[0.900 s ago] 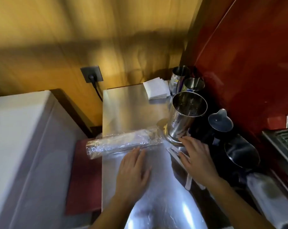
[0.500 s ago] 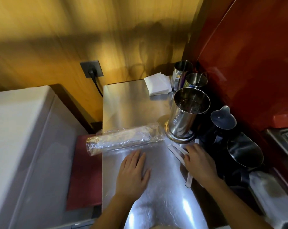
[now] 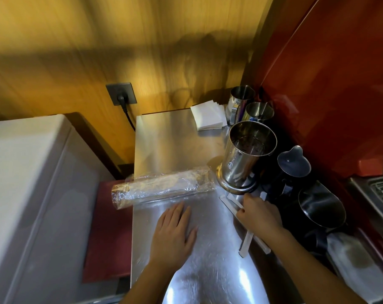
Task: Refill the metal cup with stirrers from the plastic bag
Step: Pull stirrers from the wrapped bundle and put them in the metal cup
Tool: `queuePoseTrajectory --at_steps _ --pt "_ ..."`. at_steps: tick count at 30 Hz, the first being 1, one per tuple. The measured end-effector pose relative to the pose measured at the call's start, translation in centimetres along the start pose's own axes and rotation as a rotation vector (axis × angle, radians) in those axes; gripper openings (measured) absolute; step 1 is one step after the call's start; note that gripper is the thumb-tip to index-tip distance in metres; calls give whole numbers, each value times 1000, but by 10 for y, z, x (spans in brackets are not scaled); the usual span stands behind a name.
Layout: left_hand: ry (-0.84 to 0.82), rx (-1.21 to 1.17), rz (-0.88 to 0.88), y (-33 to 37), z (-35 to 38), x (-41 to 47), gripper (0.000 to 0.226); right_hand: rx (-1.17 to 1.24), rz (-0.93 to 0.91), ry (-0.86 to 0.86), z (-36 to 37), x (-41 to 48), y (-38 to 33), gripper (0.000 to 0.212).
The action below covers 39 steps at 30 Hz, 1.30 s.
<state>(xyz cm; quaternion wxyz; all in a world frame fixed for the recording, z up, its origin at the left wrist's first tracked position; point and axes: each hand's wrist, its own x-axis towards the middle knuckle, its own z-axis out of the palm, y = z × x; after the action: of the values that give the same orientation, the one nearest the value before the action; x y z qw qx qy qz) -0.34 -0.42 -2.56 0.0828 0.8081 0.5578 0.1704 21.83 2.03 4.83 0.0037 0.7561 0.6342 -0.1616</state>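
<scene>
Steel counter [image 3: 175,139]: carries everything.
Bag [image 3: 162,188]: sealed, lying beside cup [image 3: 245,159].
Left grip [image 3: 175,235]: released, flat.
Right grip [image 3: 259,216]: curled over loose stirrers [image 3: 230,204]; clenched or not, cannot tell.
Risk: stirrers sliding off the edge; cup tipping if nudged.

Steel counter [image 3: 168,148] w/ stirrer bag [image 3: 162,188], metal cup [image 3: 245,159], napkins [image 3: 209,115]

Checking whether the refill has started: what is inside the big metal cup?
No stirrers stand in the metal cup; only its shiny inner wall and a perforated bottom show. The near inner wall is hidden by the rim. Wrapped stirrers lie under the right hand.
</scene>
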Motion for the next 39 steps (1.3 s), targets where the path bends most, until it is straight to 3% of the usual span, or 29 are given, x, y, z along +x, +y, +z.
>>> queuePoseTrajectory --at_steps 8,13,18,24,26,31,39 --pt "2 13 -10 1 1 2 49 245 -68 168 -14 -13 -2 14" --pt "-14 7 -3 -2 3 2 49 459 -78 163 -16 -15 -3 12" --pt "-16 -12 3 -2 2 3 49 509 -18 152 -8 -18 -5 10" --pt "-13 -15 6 -5 4 3 50 210 45 185 -5 -29 6 18" --pt "-17 -3 13 -5 5 4 50 96 91 126 -2 -37 11 26" --pt "-8 4 14 -4 4 4 50 38 313 12 14 -54 19 31" --pt "-37 -4 4 -2 -1 4 51 -7 319 -10 12 -47 19 28"
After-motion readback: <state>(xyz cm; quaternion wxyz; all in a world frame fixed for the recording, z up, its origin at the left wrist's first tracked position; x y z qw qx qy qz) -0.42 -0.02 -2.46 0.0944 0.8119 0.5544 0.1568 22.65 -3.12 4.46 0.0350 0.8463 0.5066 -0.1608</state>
